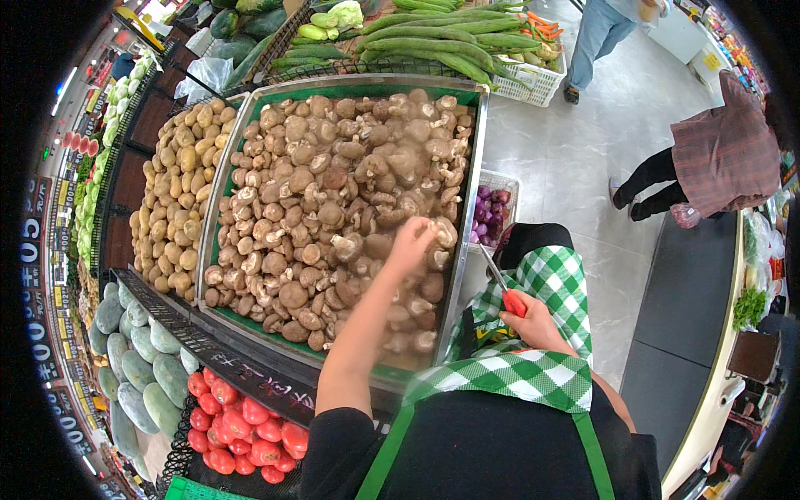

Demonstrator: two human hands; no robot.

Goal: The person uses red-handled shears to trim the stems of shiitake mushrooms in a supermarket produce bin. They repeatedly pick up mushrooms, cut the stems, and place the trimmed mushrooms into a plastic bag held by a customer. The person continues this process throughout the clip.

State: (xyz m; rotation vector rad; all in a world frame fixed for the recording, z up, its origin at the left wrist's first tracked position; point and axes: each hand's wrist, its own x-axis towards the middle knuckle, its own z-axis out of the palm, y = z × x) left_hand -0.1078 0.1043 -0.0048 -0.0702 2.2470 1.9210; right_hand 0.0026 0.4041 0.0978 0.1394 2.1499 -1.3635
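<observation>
A wide metal-rimmed display tray (482, 125) with a green lining holds a heap of brown shiitake mushrooms (294, 206). Over its right side, my left hand (412, 244) has its fingers closed at a pale-stemmed shiitake mushroom (444, 232). To the right of the tray, my right hand (534, 322) grips a knife with a red handle (514, 303). Its narrow metal blade (494, 269) points up and to the left, beside the tray's rim. Part of the view over the mushrooms is hazy.
Potatoes (178, 181) lie left of the mushrooms, tomatoes (237, 425) at the lower left. Beyond are long green gourds (431, 44). A white basket of purple onions (490, 212) stands on the floor by my knee. Two people (603, 37) (719, 150) stand at the right.
</observation>
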